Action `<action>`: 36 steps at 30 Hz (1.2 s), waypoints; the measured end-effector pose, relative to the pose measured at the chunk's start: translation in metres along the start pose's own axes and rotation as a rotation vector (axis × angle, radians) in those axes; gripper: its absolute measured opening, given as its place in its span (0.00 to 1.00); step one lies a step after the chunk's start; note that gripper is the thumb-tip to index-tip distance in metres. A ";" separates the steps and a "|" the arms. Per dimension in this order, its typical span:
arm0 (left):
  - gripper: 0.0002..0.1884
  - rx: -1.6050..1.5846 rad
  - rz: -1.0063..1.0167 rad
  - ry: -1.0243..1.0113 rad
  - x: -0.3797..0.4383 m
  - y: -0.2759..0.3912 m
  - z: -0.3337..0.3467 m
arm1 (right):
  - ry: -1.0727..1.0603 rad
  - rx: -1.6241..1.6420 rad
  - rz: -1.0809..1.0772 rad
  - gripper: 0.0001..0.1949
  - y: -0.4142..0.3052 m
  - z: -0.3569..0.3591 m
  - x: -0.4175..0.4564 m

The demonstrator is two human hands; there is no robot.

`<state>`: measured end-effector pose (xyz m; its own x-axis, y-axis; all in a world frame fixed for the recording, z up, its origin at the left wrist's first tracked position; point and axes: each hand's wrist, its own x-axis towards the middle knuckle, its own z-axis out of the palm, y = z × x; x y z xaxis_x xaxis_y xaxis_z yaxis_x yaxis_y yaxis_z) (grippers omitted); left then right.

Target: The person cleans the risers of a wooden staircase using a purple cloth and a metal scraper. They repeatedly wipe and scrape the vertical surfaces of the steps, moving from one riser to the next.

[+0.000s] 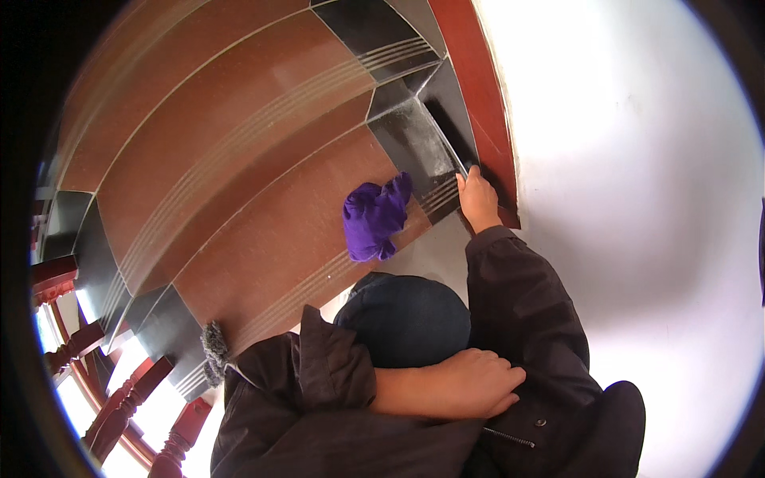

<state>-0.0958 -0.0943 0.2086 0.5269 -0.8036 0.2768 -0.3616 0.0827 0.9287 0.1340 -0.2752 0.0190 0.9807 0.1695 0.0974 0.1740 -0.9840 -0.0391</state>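
My right hand (479,200) reaches to the wall side of a stair step. Finger and thumb are closed on a thin, straight tool (459,161), mostly hidden and too slender to name surely. It lies along the edge of a black tile (412,140), whose surface carries a whitish, powdery film. My left hand (481,382) rests across my lap with its fingers curled; nothing shows in it, though the palm is hidden. A crumpled purple cloth (375,218) lies on the reddish-brown tread (287,233), left of my right hand.
More brown steps (227,119) with grooved edges rise ahead. A red skirting board (478,101) and a white wall (627,179) border the right. Dark red balusters (128,400) line the left. A grey fuzzy duster head (214,352) sits by my left sleeve. My bent knee (412,322) juts forward.
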 end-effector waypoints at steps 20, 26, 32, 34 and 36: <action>0.15 -0.005 -0.033 -0.030 -0.003 0.000 -0.004 | 0.071 -0.068 0.070 0.17 0.008 0.005 -0.043; 0.15 0.000 -0.033 -0.021 0.001 0.000 -0.003 | -0.038 -0.060 0.102 0.16 0.015 0.006 -0.032; 0.15 0.006 -0.045 -0.046 -0.002 0.001 -0.001 | 0.025 -0.094 0.102 0.17 0.022 0.005 -0.055; 0.15 0.015 -0.044 -0.054 0.001 0.001 0.001 | -0.020 -0.074 0.056 0.18 0.014 0.014 -0.019; 0.15 0.009 -0.032 -0.054 0.004 0.001 0.002 | -0.053 -0.076 0.057 0.17 0.012 0.016 -0.007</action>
<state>-0.0958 -0.0987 0.2106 0.4962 -0.8364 0.2329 -0.3520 0.0514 0.9346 0.1304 -0.2873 0.0017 0.9925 0.1137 0.0438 0.1124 -0.9931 0.0327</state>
